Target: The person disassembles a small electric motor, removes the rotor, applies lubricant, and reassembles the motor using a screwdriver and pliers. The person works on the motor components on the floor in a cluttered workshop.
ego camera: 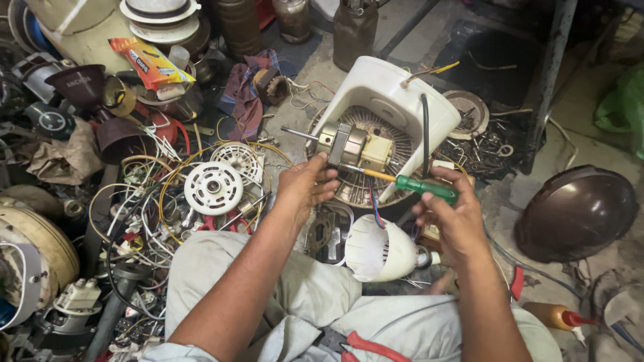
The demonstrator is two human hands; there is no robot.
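Screwdriver (416,186) in right fingers (436,201), motor (349,144) at left fingers (320,167).

The floor (335,64) is grey, dirty concrete, and the light is bright and even. A big heap of wires (144,201), round white plastic wheels (213,188) and old fan parts covers the left side. A dark metal table leg (547,80) stands at the top right, a brown dome cover (577,211) lies on the right, and dark jars (352,30) stand at the top.
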